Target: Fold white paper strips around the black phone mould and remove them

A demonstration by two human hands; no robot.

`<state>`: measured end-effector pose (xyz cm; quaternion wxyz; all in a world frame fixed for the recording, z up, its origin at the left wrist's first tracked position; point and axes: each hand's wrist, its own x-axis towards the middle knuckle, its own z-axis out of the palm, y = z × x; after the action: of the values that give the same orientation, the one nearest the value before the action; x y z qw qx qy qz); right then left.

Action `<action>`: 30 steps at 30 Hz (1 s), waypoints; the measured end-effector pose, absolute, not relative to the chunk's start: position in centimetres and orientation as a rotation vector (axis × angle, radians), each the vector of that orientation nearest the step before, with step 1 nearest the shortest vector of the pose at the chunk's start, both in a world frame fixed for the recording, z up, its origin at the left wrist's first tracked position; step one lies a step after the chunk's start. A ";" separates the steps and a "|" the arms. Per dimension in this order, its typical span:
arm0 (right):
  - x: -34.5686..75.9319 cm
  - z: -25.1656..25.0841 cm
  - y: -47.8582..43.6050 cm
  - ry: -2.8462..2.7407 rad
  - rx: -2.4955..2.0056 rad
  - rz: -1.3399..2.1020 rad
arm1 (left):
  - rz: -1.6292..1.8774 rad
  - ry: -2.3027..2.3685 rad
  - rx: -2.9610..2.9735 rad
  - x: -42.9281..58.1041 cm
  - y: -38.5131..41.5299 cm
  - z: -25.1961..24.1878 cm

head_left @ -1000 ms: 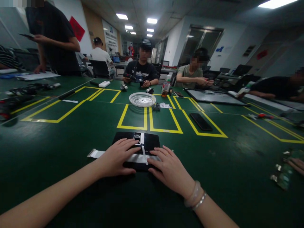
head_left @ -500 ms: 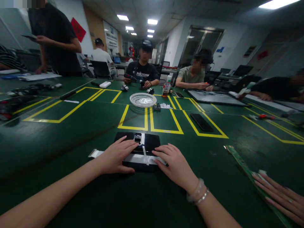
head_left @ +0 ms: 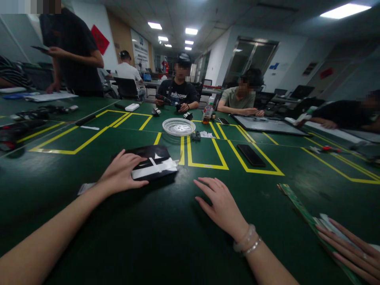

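Note:
My left hand (head_left: 126, 172) grips the left part of a flat black panel (head_left: 160, 152), thumb at the near side and fingers over the top. The panel is blurred and sits tilted, slightly left of the middle. A white flat strip, like a ribbon cable (head_left: 156, 169), runs along its near side; a pale end (head_left: 86, 189) sticks out left past my wrist. My right hand (head_left: 218, 198) is apart from the panel, fingers spread over the green table (head_left: 184, 233), holding nothing. Two bracelets circle my right wrist.
Another person's hand (head_left: 350, 241) rests by a long green circuit board (head_left: 299, 206) at lower right. Ahead are a white basket (head_left: 179, 126), a small grey part (head_left: 196, 136), a black phone (head_left: 251, 154), a bottle (head_left: 208, 113) and yellow tape rectangles. Several people work around the table.
My left hand has moved left and away from me with the black panel, which is now turned at an angle. My right hand has come off the panel and stays near its former place.

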<state>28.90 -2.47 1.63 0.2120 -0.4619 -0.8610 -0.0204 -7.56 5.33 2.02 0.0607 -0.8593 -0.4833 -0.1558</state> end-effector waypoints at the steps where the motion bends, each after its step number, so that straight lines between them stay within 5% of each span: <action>1: 28.9 1.6 -2.4 -2.382 -1.292 -0.050 | -0.472 -1.520 -2.532 -8.9 5.9 2.0; 20: 28.8 1.6 -2.6 -2.338 -1.399 0.066 | -0.702 -2.451 -1.765 -25.2 8.4 -1.1; 30: 28.8 1.6 -2.6 -2.330 -1.404 0.089 | -0.779 -2.351 -1.669 -25.7 8.9 -1.6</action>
<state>28.76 -2.64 1.59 0.2086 -0.5045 -0.8372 0.0320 -25.72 8.86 -1.63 0.0773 -0.5571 -0.7848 -0.2602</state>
